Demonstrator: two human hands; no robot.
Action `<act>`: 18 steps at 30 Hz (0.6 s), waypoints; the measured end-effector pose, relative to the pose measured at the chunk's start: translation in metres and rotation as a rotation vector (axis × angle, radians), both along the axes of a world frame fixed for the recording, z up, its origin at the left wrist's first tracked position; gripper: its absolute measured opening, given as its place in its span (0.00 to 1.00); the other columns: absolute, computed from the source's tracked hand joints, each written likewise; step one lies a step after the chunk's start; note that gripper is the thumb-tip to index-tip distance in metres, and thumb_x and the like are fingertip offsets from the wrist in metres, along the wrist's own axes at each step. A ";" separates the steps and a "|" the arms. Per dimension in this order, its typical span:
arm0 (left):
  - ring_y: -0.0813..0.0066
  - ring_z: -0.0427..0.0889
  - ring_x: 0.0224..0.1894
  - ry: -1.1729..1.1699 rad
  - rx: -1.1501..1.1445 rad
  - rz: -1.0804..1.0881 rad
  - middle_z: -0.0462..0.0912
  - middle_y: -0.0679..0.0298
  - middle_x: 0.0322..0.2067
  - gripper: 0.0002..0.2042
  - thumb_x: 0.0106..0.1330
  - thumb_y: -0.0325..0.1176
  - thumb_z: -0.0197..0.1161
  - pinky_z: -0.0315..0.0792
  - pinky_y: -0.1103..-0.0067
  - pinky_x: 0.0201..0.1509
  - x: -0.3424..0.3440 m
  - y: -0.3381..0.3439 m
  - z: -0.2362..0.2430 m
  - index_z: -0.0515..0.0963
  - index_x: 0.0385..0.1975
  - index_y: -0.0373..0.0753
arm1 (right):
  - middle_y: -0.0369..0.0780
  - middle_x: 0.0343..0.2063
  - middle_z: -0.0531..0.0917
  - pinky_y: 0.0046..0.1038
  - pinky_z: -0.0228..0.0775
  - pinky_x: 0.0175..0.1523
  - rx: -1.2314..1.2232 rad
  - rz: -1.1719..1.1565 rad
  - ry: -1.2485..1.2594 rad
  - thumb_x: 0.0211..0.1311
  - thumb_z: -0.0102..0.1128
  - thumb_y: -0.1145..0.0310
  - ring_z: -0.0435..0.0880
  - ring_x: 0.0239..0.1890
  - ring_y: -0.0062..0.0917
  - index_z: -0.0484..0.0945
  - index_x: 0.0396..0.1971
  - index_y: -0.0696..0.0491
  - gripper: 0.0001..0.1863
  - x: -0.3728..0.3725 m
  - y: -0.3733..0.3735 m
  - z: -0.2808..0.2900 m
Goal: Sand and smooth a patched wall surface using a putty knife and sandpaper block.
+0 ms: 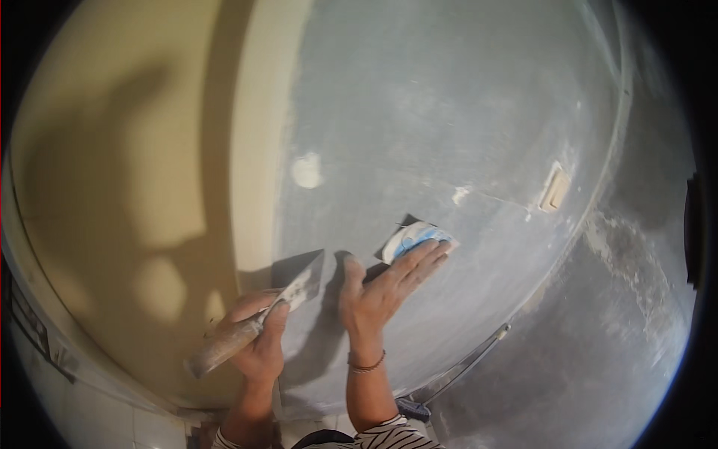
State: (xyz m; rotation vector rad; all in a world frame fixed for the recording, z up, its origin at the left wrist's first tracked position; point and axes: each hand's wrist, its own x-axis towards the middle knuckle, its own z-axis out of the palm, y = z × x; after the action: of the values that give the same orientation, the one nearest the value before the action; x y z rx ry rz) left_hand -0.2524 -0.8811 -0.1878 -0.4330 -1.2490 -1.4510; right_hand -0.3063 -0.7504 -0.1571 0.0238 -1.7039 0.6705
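Observation:
My left hand (258,340) is closed round a trowel (224,348) with a worn handle. Its flat, whitish, plaster-smeared metal blade points up and right, close to the grey wall (389,90). My right hand (374,299) lies against that wall, its fingers stretched over a piece of sandpaper (411,238) and its thumb apart. The sandpaper has a white back with blue print, and a dark corner shows at its upper edge. My fingers hold it flat on the wall and cover its right part.
A round white patch (307,170) and a smaller pale patch (461,194) mark the grey wall. Further right sits a beige switch plate (554,189). At left stands a yellow wall (82,187) with my shadow. A long-handled broom (413,408) leans low at right.

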 end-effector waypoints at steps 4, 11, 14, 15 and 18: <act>0.73 0.75 0.34 -0.006 -0.039 -0.021 0.78 0.57 0.31 0.09 0.57 0.22 0.62 0.68 0.79 0.42 -0.002 -0.011 0.002 0.71 0.35 0.33 | 0.56 0.65 0.44 0.50 0.34 0.67 0.182 -0.004 0.103 0.59 0.49 0.47 0.39 0.66 0.57 0.43 0.64 0.63 0.45 -0.010 0.011 0.009; 0.71 0.80 0.33 0.068 0.058 0.004 0.81 0.53 0.32 0.09 0.56 0.21 0.62 0.73 0.79 0.39 -0.003 -0.013 0.004 0.73 0.35 0.30 | 0.52 0.61 0.59 0.49 0.45 0.65 0.438 -0.126 0.277 0.64 0.46 0.53 0.50 0.65 0.51 0.64 0.58 0.58 0.29 -0.010 0.006 0.071; 0.70 0.80 0.35 0.079 0.109 0.003 0.81 0.51 0.33 0.09 0.55 0.21 0.62 0.73 0.78 0.41 -0.008 -0.010 -0.002 0.73 0.36 0.29 | 0.47 0.57 0.68 0.50 0.49 0.64 0.435 -0.038 0.268 0.65 0.45 0.63 0.56 0.63 0.53 0.71 0.53 0.54 0.19 -0.007 0.013 0.049; 0.69 0.80 0.36 0.092 0.120 -0.017 0.81 0.51 0.33 0.10 0.55 0.20 0.62 0.73 0.78 0.42 -0.009 -0.012 -0.005 0.72 0.36 0.29 | 0.45 0.58 0.68 0.52 0.46 0.65 0.437 0.038 0.215 0.63 0.46 0.65 0.55 0.63 0.54 0.71 0.54 0.52 0.19 -0.006 0.014 0.031; 0.70 0.80 0.35 0.101 0.118 -0.009 0.81 0.51 0.33 0.10 0.55 0.20 0.62 0.73 0.78 0.42 -0.010 -0.013 -0.006 0.72 0.36 0.29 | 0.43 0.54 0.72 0.57 0.52 0.60 0.600 0.188 0.133 0.57 0.55 0.63 0.63 0.58 0.54 0.73 0.51 0.52 0.21 0.008 0.011 -0.047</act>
State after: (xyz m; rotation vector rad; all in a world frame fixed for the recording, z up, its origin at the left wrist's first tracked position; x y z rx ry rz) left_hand -0.2625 -0.8945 -0.1933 -0.4270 -1.0762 -1.4837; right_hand -0.2980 -0.7394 -0.2045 0.6420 -1.7291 0.2640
